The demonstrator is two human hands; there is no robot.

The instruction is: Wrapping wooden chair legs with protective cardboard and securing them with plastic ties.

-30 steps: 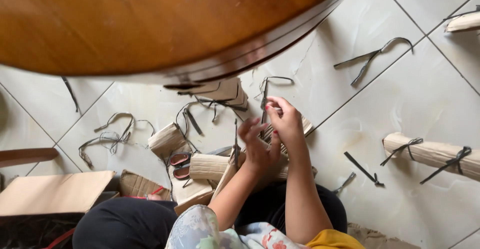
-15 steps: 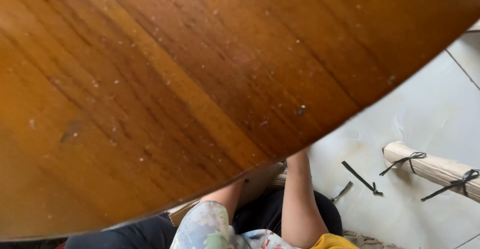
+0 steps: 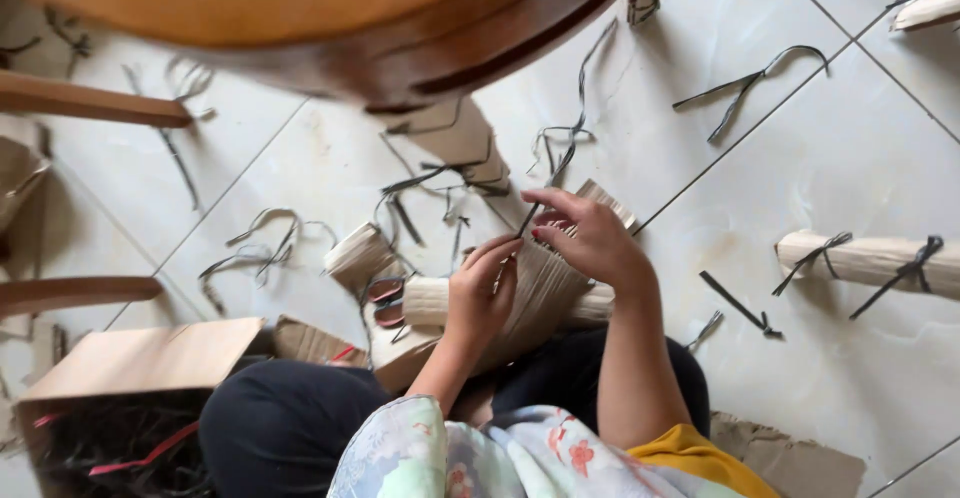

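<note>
The left hand (image 3: 482,293) curls around the near side of a tan, flat stack of folded paper bags (image 3: 545,278) resting on the lap, above the pale tiled floor (image 3: 850,158). The right hand (image 3: 590,238) pinches a thin black strap (image 3: 527,216) between thumb and fingers over the stack's top edge; it looks unknotted, though the view is small. Judging by what lies around, the work is midway: one tied tan roll of paper (image 3: 870,261) sits well apart (two dark ties on it), while loose black straps (image 3: 745,86) and untied bundles (image 3: 455,148) remain scattered.
</note>
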